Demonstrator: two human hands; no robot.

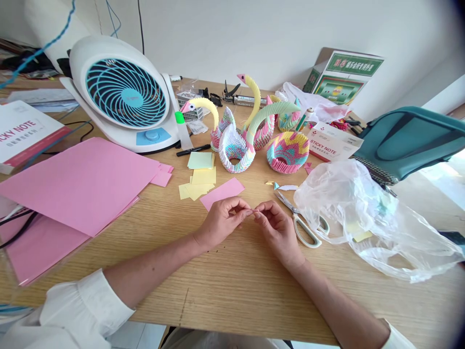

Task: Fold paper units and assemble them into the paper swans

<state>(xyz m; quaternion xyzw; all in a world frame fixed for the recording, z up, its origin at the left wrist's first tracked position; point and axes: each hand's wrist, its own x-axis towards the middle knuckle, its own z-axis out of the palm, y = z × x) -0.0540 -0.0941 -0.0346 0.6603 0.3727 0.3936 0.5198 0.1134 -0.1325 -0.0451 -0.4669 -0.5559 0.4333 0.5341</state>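
My left hand (227, 218) and my right hand (278, 230) meet above the middle of the wooden table, fingertips pinched together. Between them is a tiny piece of pink paper (255, 210), mostly covered by the fingers. Just beyond my left hand lies a pink paper strip (224, 193). Scissors with white handles (305, 231) rest beside my right hand, blades pointing away to the left. Farther back, yellow paper slips (203, 177) and a pale green stack (200, 160) lie near folded-paper swans (236, 150) and a round multicoloured paper basket (288, 152).
Large pink sheets (90, 179) cover the left side, below a white fan (127, 97). A crumpled clear plastic bag (337, 194) spreads on the right. Behind it stand a sticky note box (332, 141) and a teal bag (417, 140). A glue bottle (182, 131) stands by the fan.
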